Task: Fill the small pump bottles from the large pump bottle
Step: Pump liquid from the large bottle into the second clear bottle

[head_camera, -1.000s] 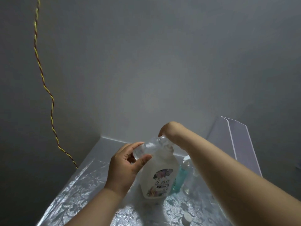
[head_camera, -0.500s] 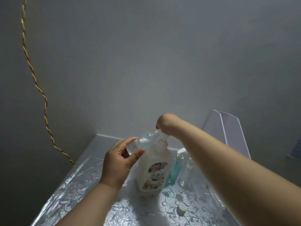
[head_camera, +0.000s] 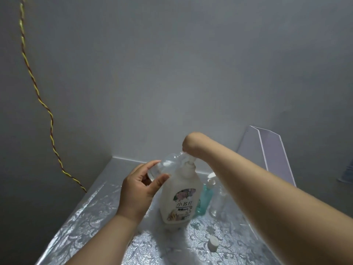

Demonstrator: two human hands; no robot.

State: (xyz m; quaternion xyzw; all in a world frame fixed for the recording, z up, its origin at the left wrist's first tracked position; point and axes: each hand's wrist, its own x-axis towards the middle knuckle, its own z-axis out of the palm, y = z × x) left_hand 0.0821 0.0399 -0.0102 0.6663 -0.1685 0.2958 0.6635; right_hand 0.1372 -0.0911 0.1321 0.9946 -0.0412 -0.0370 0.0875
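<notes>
Grips small clear bottle (head_camera: 165,164) in L hand (head_camera: 138,189), mouth at large pump bottle (head_camera: 180,190) nozzle; rests R hand (head_camera: 191,143) atop it, fingers hidden, grip unclear.

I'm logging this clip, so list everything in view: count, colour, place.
large pump bottle: 1, white, flowered label, table centre
held small bottle: 1, clear, tilted at the pump spout
teal small bottle: 1, teal, behind the large one
standing clear bottle: 1, clear, right of the teal
cap: 1, white, table front right
table cover: 1, silver, flowered
cord: 1, yellow-red, left wall
board: 1, white, leaning at right
left hand: 1, grips held small bottle
right hand: 1, atop the pump, fingers hidden
</notes>
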